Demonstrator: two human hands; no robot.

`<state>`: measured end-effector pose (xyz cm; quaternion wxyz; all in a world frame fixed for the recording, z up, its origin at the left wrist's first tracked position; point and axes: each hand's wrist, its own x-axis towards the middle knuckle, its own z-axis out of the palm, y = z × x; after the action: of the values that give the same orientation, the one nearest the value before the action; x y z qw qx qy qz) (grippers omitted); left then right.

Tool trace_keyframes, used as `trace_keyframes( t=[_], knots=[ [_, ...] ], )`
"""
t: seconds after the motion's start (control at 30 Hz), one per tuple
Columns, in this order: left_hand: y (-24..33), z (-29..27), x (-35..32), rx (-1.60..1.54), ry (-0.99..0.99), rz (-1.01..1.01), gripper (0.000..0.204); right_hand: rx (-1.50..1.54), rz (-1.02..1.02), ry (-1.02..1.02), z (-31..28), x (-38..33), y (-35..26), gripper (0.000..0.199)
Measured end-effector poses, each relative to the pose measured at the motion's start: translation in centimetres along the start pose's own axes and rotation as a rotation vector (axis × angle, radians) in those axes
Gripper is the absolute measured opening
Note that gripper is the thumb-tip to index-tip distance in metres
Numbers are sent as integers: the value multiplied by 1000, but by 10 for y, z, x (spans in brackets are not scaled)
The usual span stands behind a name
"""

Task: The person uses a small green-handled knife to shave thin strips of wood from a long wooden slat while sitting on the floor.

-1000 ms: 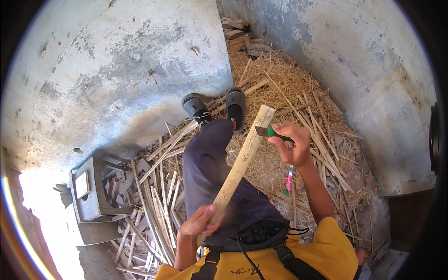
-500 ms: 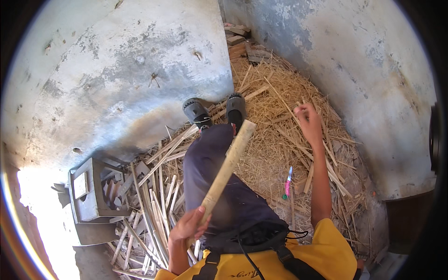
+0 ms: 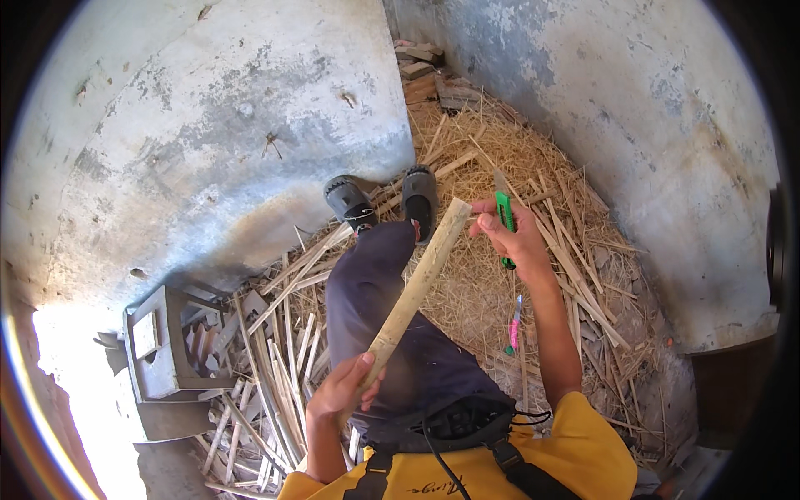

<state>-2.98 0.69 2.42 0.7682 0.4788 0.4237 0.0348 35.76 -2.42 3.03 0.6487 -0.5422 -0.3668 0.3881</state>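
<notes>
My left hand point(image 3: 343, 388) is closed round the lower end of a flat bamboo strip point(image 3: 408, 300), which slants up and to the right across my lap. Close to the strip's upper end is my right hand point(image 3: 512, 237), holding a green utility knife point(image 3: 505, 218) with its blade out, pointing away from me. The fingers of that hand curl round the knife's handle, and the thumb and fingertips reach toward the strip's end; whether they touch it I cannot tell. A pink-handled knife point(image 3: 514, 329) lies on the shavings below my right hand.
Straw-like shavings point(image 3: 475, 258) cover the floor, with split strips point(image 3: 583, 292) among them on the right. More bamboo strips point(image 3: 279, 375) are heaped at left beside an overturned wooden stool-like frame point(image 3: 171, 342). Worn plaster walls point(image 3: 208, 150) close in ahead and right.
My right hand has come back from the shavings toward the strip, now with the green utility knife in it. The strip's upper end has shifted slightly up and right.
</notes>
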Motion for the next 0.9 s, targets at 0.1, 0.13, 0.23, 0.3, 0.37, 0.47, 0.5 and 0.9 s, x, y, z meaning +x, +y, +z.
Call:
trace_keyframes(
  t=[0.1, 0.13, 0.23, 0.3, 0.37, 0.47, 0.5, 0.9],
  knots=[
    [1, 1, 0, -6, -13, 1, 53, -96, -139, -15, 0, 5, 16, 31],
    [2, 2, 0, -10, -18, 4, 53, -128, -186, -19, -1, 5, 18, 29],
    [1, 0, -1, -11, -33, 1, 53, -116, -38, -9, 3, 1, 8, 22],
    [2, 0, 0, -5, -41, 1, 53, 21, -40, 17, -4, 2, 17, 19],
    [2, 0, 0, 1, -46, 1, 53, 105, -65, 43, -10, 4, 24, 16],
    [-1, -2, -1, -11, -7, -10, 53, 207, -73, 100, -21, 9, 23, 18],
    [-1, -3, -1, -26, -1, -11, 53, 224, -57, 132, -23, 11, 23, 25],
    [17, 24, 17, 139, 193, 307, 52, -116, -212, 74, 32, -20, 7, 50]
  ],
)
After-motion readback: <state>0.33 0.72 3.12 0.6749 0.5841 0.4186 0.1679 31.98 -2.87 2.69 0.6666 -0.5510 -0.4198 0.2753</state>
